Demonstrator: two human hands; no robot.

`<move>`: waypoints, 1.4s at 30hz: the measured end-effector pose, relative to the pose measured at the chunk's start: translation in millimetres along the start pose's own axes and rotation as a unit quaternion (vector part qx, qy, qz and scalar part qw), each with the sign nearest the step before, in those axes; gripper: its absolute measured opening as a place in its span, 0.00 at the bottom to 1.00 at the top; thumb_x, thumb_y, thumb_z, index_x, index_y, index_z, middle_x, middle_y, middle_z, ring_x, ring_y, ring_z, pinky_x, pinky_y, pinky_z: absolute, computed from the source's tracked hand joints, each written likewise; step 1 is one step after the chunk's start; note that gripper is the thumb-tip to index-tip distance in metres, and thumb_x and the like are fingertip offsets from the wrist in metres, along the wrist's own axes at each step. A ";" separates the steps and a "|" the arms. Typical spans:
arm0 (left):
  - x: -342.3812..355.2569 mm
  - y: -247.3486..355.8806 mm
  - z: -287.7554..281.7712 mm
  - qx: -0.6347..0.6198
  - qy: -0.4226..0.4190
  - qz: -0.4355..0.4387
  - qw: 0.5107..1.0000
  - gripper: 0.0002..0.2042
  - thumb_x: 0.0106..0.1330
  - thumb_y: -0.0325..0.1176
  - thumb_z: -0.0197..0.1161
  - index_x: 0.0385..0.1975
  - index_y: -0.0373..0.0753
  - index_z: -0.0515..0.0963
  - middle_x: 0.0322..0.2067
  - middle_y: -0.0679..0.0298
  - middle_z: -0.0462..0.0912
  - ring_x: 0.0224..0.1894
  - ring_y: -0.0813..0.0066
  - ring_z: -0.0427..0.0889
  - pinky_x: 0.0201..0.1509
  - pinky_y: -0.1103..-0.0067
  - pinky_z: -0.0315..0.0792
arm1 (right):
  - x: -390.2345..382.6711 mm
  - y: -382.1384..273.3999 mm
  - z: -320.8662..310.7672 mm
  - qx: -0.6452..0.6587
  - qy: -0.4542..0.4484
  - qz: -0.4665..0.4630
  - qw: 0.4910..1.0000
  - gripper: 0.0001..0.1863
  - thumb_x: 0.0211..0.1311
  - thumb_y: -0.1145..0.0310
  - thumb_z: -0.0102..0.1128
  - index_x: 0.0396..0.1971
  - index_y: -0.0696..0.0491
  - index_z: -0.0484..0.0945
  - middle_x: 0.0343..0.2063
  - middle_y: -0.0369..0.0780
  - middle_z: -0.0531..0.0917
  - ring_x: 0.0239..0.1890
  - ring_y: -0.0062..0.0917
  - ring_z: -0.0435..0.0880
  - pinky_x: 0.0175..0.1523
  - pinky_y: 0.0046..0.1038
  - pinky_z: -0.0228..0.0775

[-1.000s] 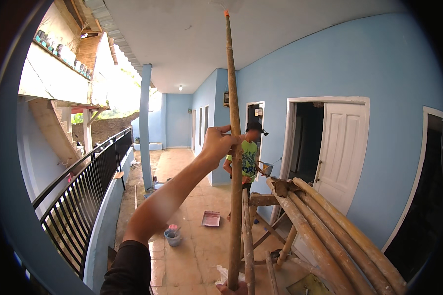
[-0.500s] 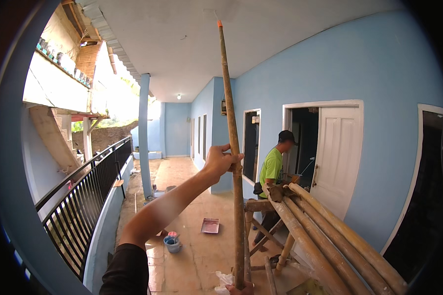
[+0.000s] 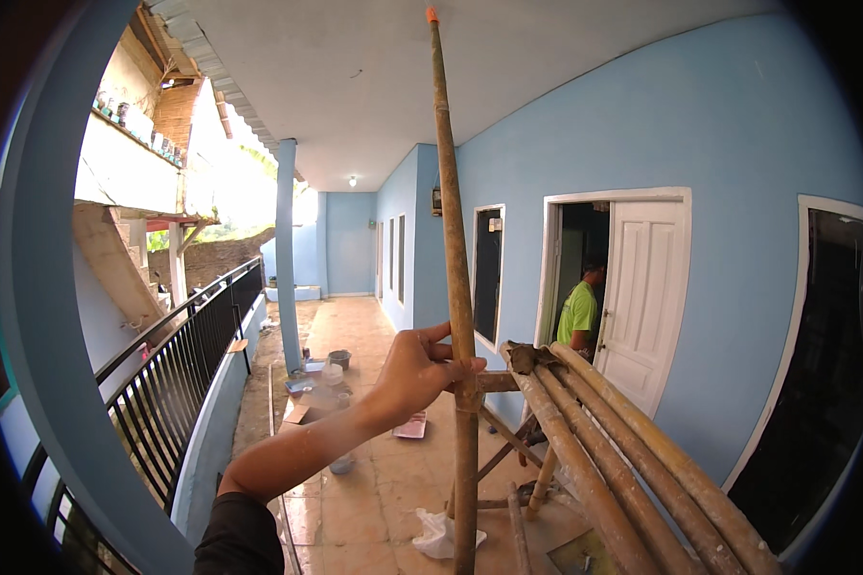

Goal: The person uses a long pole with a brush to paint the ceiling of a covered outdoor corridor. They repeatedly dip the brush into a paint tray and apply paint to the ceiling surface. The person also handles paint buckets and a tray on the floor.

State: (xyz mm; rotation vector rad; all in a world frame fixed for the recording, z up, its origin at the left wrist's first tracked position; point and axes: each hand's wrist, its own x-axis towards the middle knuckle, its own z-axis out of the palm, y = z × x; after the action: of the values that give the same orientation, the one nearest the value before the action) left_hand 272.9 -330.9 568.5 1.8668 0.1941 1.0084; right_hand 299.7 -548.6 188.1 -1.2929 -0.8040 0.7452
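Observation:
My left hand is closed round a long bamboo pole, thumb and fingers wrapping it at about mid-view. The pole stands nearly upright, its thin upper end carrying an orange fitting close to the white ceiling. Whatever is fixed beyond that fitting lies outside the picture. Downward, the pole runs out past the lower edge. My right hand is not visible.
Thick bamboo poles of a scaffold lie close on the right. Below are a pink paint tray, a white plastic bag and a dark bucket. A black railing runs left. Another person stands in the doorway.
My left hand and the pole's orange fitting sit differently in the shifted view, the hand lower and the fitting higher. My right hand has left the lower edge. The other person has moved into the doorway.

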 end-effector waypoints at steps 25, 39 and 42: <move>14.1 -47.3 -40.9 0.050 -0.032 0.008 0.998 0.25 0.63 0.27 0.72 0.58 0.25 0.74 0.35 0.54 0.89 0.36 0.77 0.88 0.39 0.78 0.85 | 54.8 42.3 25.7 -0.023 -0.069 -0.048 0.996 0.18 0.60 0.65 0.68 0.15 0.48 0.70 0.11 0.29 0.69 0.13 0.16 0.64 0.18 0.26 0.55; 79.5 -107.8 -53.5 -0.195 -0.011 -0.086 0.977 0.22 0.66 0.24 0.65 0.58 0.27 0.68 0.39 0.54 0.83 0.38 0.63 0.89 0.46 0.72 0.84 | 40.5 94.9 -34.1 -0.007 -0.005 0.162 0.987 0.11 0.60 0.66 0.66 0.19 0.51 0.78 0.12 0.28 0.69 0.15 0.15 0.68 0.19 0.25 0.57; 34.0 -166.0 -34.2 -0.173 -0.002 -0.127 0.977 0.19 0.63 0.19 0.66 0.52 0.27 0.69 0.35 0.56 0.80 0.36 0.62 0.88 0.45 0.70 0.84 | -23.9 162.0 -52.5 -0.092 0.022 0.221 0.971 0.09 0.61 0.67 0.68 0.25 0.54 0.79 0.17 0.30 0.73 0.21 0.18 0.73 0.27 0.26 0.67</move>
State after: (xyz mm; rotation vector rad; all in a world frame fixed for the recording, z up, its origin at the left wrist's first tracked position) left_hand 316.7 -203.9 459.7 1.4855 0.2322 0.8038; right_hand 326.7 -575.4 20.4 -1.6787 -0.5607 1.0080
